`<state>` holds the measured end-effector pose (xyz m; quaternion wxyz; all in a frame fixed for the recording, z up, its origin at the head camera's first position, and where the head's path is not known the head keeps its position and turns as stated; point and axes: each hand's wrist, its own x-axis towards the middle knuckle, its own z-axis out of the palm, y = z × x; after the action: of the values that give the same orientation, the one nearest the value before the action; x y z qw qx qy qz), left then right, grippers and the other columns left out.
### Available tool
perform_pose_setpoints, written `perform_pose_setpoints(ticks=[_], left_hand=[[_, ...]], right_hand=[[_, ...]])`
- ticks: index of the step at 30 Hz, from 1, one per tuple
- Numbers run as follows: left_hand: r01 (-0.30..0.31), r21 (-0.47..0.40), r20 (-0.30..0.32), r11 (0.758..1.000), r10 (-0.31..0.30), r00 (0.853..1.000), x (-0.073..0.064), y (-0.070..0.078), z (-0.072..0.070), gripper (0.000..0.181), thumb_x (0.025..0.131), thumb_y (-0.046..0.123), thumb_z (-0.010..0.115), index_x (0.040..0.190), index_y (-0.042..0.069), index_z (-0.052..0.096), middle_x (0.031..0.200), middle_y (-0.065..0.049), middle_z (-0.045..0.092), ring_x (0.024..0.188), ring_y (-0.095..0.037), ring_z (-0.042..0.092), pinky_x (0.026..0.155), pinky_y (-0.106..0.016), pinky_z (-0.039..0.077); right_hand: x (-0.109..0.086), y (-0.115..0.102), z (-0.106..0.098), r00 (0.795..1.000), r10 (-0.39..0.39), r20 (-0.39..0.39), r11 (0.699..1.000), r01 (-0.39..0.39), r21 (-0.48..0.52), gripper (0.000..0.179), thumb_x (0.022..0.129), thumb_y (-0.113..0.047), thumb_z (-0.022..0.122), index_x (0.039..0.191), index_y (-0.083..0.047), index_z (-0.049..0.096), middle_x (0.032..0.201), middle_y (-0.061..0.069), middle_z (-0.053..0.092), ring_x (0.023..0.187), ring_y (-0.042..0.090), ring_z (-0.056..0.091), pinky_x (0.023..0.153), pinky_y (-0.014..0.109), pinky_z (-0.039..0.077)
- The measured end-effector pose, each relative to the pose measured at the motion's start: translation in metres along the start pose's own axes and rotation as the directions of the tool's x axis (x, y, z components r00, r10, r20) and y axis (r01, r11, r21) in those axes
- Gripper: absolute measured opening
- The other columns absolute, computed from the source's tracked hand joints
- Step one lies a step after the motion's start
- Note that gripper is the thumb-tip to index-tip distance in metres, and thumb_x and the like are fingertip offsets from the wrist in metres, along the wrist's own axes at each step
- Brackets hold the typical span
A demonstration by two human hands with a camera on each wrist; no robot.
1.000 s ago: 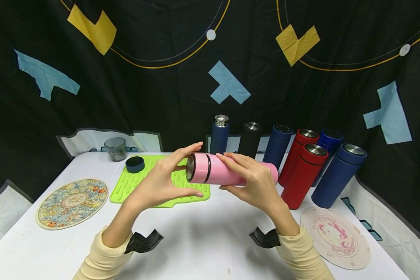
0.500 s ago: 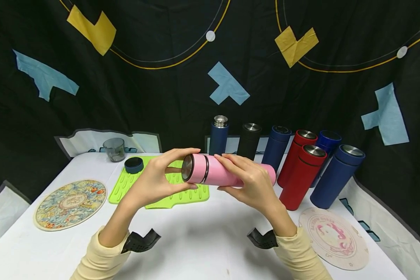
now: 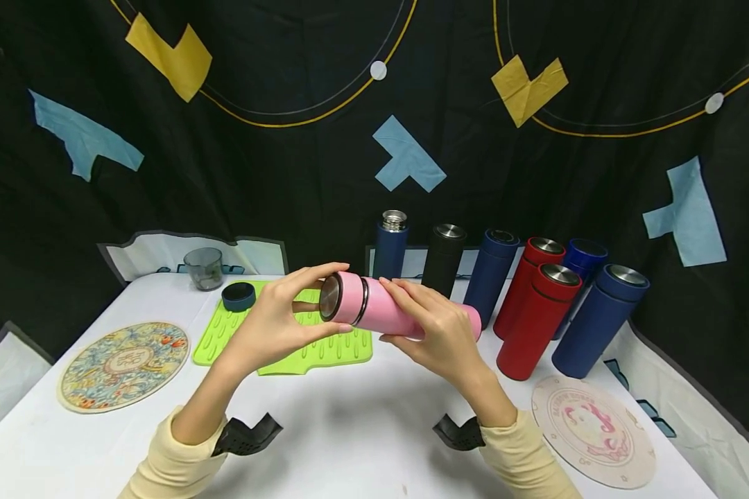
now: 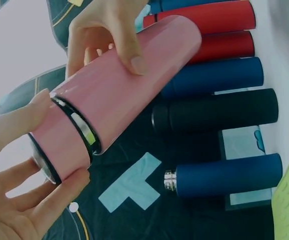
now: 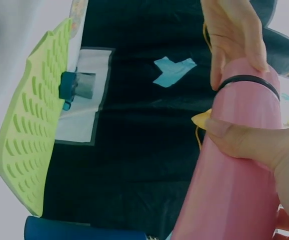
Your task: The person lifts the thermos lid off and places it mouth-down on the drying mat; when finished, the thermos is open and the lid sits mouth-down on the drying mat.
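A pink thermos (image 3: 383,310) is held in the air over the table, tilted on its side with its lid end to the left. My right hand (image 3: 437,324) grips its body, thumb and fingers on opposite sides. At the lid (image 4: 59,142), my left hand (image 3: 274,319) pinches with thumb and fingers around the pink cap. A dark ring and a shiny band show between lid and body in the left wrist view. From the right wrist view, my right thumb presses along the pink body (image 5: 224,190), while the left fingers reach around the cap beyond.
A green drying mat (image 3: 343,350) bearing a dark blue lid (image 3: 238,296) lies behind my left hand, near a grey glass (image 3: 204,268). An uncapped blue thermos (image 3: 390,249) stands at the back; several capped ones, including a red thermos (image 3: 537,322), stand right. Round mats (image 3: 125,367) flank the table.
My left hand has closed from around the lid end onto the cap. Pink thermos and right hand have shifted slightly left and down in the head view.
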<state>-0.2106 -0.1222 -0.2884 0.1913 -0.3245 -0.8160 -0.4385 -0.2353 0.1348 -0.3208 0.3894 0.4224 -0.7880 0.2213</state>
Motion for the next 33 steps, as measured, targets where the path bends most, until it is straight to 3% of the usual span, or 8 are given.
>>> perform_pose_setpoints(ticks=[8, 14, 21, 33], left_hand=[[0.117, 0.033, -0.077, 0.993, -0.114, 0.990, -0.003, -0.011, -0.010, 0.070, 0.073, 0.026, 0.086, 0.134, 0.017, 0.054, 0.117, -0.005, 0.061, 0.099, -0.024, 0.064, 0.077, -0.035, 0.057], [0.148, 0.067, -0.048, 0.987, -0.145, 0.988, -0.002, -0.030, -0.021, 0.072, 0.072, 0.029, 0.086, 0.134, 0.017, 0.053, 0.117, -0.008, 0.060, 0.099, -0.029, 0.065, 0.080, -0.039, 0.057], [0.168, 0.130, -0.023, 0.977, -0.167, 0.986, -0.001, -0.056, -0.029, 0.073, 0.073, 0.030, 0.086, 0.135, 0.013, 0.052, 0.118, -0.010, 0.060, 0.103, -0.032, 0.063, 0.080, -0.042, 0.056], [0.195, 0.226, 0.035, 0.954, -0.208, 0.978, -0.004, -0.112, -0.040, 0.071, 0.076, 0.015, 0.083, 0.137, 0.003, 0.047, 0.123, -0.022, 0.057, 0.106, -0.041, 0.058, 0.078, -0.046, 0.057]], right_hand=[[-0.003, 0.006, 0.008, 0.998, 0.016, -0.068, 0.999, -0.020, -0.047, 0.078, 0.066, -0.020, 0.090, 0.136, -0.014, 0.056, 0.125, 0.011, 0.062, 0.114, 0.028, 0.059, 0.092, 0.044, 0.051], [-0.007, 0.016, 0.017, 0.994, 0.087, -0.065, 0.992, -0.080, 0.092, 0.081, 0.065, -0.016, 0.091, 0.137, -0.011, 0.055, 0.127, 0.011, 0.061, 0.116, 0.028, 0.058, 0.094, 0.043, 0.051], [-0.012, 0.029, 0.031, 0.976, 0.213, -0.049, 0.950, -0.195, 0.244, 0.092, 0.063, -0.012, 0.092, 0.143, -0.008, 0.047, 0.124, 0.013, 0.062, 0.108, 0.026, 0.061, 0.085, 0.038, 0.055], [-0.011, 0.048, 0.051, 0.942, 0.330, -0.056, 0.901, -0.297, 0.317, 0.075, 0.063, -0.014, 0.091, 0.128, -0.007, 0.054, 0.115, 0.008, 0.066, 0.101, 0.021, 0.063, 0.084, 0.039, 0.055]])
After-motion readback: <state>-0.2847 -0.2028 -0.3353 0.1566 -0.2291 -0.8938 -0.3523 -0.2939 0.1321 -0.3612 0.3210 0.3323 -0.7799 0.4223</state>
